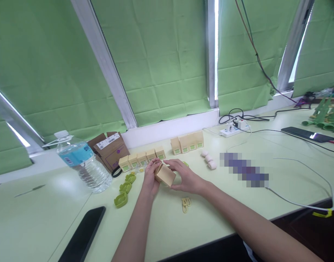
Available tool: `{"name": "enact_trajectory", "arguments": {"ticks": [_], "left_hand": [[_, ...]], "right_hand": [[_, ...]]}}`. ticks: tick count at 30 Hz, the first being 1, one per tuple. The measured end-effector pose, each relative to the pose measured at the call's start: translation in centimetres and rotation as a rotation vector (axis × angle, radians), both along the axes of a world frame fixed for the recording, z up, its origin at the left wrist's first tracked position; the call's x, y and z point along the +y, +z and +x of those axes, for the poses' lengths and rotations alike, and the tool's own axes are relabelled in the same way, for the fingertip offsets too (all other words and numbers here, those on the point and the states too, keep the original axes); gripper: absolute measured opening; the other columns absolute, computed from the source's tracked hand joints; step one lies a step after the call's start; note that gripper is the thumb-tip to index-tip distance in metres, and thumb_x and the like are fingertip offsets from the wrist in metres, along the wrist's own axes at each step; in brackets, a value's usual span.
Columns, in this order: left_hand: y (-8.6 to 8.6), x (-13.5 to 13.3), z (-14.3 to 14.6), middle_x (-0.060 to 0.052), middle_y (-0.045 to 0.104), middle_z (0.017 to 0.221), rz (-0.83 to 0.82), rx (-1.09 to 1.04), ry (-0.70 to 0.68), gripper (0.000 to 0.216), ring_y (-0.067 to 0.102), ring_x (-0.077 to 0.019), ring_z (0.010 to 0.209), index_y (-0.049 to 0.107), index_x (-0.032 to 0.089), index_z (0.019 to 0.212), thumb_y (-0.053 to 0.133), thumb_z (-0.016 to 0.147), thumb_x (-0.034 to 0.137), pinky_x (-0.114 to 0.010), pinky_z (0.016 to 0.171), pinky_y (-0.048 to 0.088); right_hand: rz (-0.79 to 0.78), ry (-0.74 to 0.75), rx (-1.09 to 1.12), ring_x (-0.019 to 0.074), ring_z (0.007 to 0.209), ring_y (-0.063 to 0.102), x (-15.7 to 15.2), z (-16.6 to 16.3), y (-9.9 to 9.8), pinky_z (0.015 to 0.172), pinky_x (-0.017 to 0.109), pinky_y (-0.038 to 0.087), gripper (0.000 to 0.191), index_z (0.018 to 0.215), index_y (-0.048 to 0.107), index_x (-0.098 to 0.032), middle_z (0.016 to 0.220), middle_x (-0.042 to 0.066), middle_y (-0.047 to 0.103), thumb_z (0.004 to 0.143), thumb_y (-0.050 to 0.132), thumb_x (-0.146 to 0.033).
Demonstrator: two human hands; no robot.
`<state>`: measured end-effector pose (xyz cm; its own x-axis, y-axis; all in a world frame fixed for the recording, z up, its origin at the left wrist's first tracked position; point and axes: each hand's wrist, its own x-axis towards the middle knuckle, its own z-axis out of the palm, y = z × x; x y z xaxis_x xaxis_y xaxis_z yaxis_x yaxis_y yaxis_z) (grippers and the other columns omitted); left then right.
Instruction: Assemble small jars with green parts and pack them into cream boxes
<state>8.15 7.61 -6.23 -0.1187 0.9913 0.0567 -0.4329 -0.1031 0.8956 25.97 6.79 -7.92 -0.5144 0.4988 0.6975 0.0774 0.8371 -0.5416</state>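
Both my hands hold one small tan box (165, 175) just above the pale green table (237, 203). My left hand (151, 177) pinches its left end at the flap, fingers closed. My right hand (184, 177) wraps round its right side. Behind the hands a row of several matching tan boxes (141, 159) with green windows stands on the table. A second row of such boxes (187, 142) stands further back. Green plastic rings (125, 188) lie left of my left hand. A pale yellow clip (186, 205) lies under my right wrist.
A water bottle (82, 162) lies at the left, an open cardboard carton (110, 148) behind it. A black phone (83, 234) rests near the front edge, another phone (308, 134) at the far right. White round pieces (209, 159), a power strip (234, 128) and cables (305, 171) occupy the right.
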Motion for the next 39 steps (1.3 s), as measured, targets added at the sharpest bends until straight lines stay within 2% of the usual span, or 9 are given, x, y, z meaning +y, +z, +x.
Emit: {"name": "enact_trajectory", "arguments": {"ticks": [5, 13, 19, 24, 27, 32, 39], "left_hand": [[-0.1, 0.0, -0.1, 0.003, 0.063, 0.079, -0.012, -0.032, -0.026, 0.038, 0.06, -0.0129, 0.064, 0.058, 0.022, 0.095, 0.076, 0.061, 0.017, -0.025, 0.06, 0.048], [-0.2, -0.2, -0.7, 0.002, 0.066, 0.093, -0.047, -0.142, -0.076, 0.048, 0.063, -0.014, 0.071, 0.056, 0.025, 0.102, 0.072, 0.06, 0.008, -0.027, 0.066, 0.05], [-0.5, 0.0, -0.9, 0.003, 0.062, 0.087, -0.055, -0.138, -0.019, 0.05, 0.06, -0.0128, 0.068, 0.058, 0.025, 0.1, 0.069, 0.056, 0.005, -0.027, 0.066, 0.048], [-0.4, 0.3, 0.0, 0.002, 0.058, 0.08, 0.08, 0.046, 0.127, 0.034, 0.056, -0.0113, 0.071, 0.062, 0.019, 0.085, 0.069, 0.054, 0.007, -0.023, 0.067, 0.044], [-0.3, 0.3, 0.7, 0.002, 0.058, 0.08, 0.124, 0.13, 0.137, 0.032, 0.055, -0.0114, 0.073, 0.063, 0.019, 0.082, 0.073, 0.053, 0.009, -0.022, 0.069, 0.043], [-0.3, 0.1, 1.0, 0.001, 0.06, 0.081, 0.083, 0.104, 0.056, 0.027, 0.055, -0.012, 0.069, 0.063, 0.019, 0.083, 0.074, 0.058, 0.017, -0.023, 0.065, 0.044], [-0.8, 0.6, 0.7, 0.001, 0.062, 0.077, 0.009, 0.121, 0.044, 0.029, 0.057, -0.0125, 0.068, 0.063, 0.018, 0.08, 0.065, 0.052, 0.009, -0.024, 0.064, 0.045]], "right_hand": [[-0.036, 0.001, -0.034, 0.0264, 0.129, 0.049, 0.0, 0.1, -0.2, 0.107, 0.049, 0.05, 0.1, 0.154, 0.027, -0.037, 0.143, 0.009, 0.044, 0.072, 0.081, -0.015], [-0.05, 0.04, -0.013, 0.0256, 0.127, 0.051, 0.0, 0.0, -0.1, 0.107, 0.048, 0.051, 0.097, 0.154, 0.028, -0.034, 0.144, 0.01, 0.045, 0.074, 0.081, -0.02], [-0.088, 0.061, -0.057, 0.026, 0.132, 0.048, -0.1, 0.1, 0.0, 0.107, 0.047, 0.049, 0.097, 0.154, 0.026, -0.034, 0.145, 0.011, 0.045, 0.075, 0.081, -0.025], [-0.198, 0.019, -0.209, 0.0301, 0.134, 0.047, -0.1, 0.6, -0.5, 0.109, 0.05, 0.045, 0.102, 0.157, 0.018, -0.031, 0.151, 0.014, 0.042, 0.076, 0.08, -0.033], [-0.214, -0.007, -0.237, 0.0294, 0.131, 0.05, 0.1, 0.7, -0.6, 0.108, 0.05, 0.044, 0.091, 0.155, 0.025, -0.031, 0.15, 0.012, 0.045, 0.081, 0.076, -0.032], [-0.169, -0.054, -0.2, 0.0273, 0.133, 0.048, 0.2, 0.7, -0.3, 0.109, 0.05, 0.044, 0.075, 0.15, 0.035, -0.032, 0.146, 0.01, 0.048, 0.084, 0.071, -0.026], [-0.162, -0.083, -0.192, 0.0265, 0.128, 0.052, 0.2, 0.6, -0.3, 0.106, 0.049, 0.047, 0.053, 0.138, 0.052, -0.03, 0.137, 0.01, 0.053, 0.088, 0.068, -0.03]]}}
